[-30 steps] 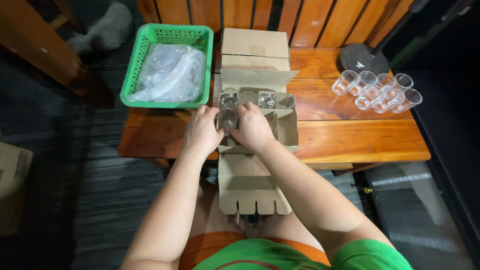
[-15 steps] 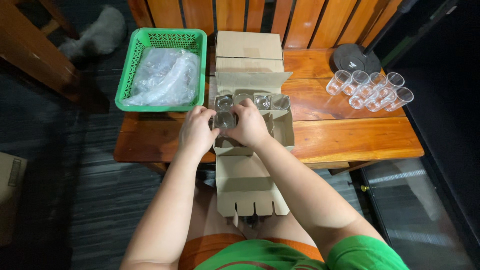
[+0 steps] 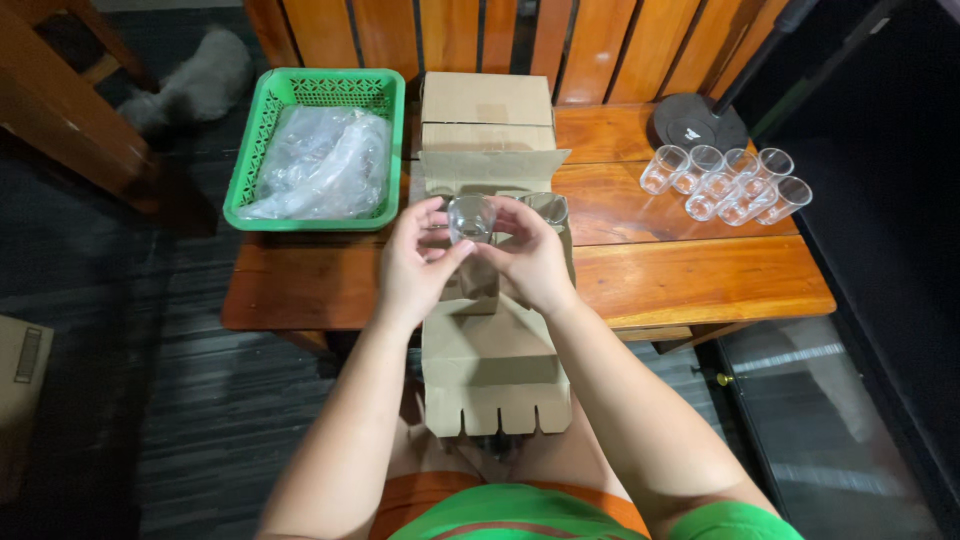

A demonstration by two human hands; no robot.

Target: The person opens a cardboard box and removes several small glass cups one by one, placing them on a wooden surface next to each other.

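A small clear glass (image 3: 471, 216) is held up between my left hand (image 3: 418, 262) and my right hand (image 3: 530, 256), above an open cardboard box (image 3: 490, 345). Both hands grip the glass by its sides, fingertips around the rim. Another clear glass (image 3: 548, 207) shows in the box just behind my right hand. The box's front flap hangs over the edge of the wooden table (image 3: 680, 275) toward my lap. The rest of the box's inside is hidden by my hands.
A green plastic basket (image 3: 262, 165) with crumpled clear plastic wrap (image 3: 322, 163) sits at the table's back left. A second cardboard box (image 3: 487, 110) stands behind the open one. Several clear glasses (image 3: 727, 183) are grouped at right, beside a black round stand base (image 3: 698, 122).
My hands were down inside the open box among the glasses; now they have risen, holding one glass above it.
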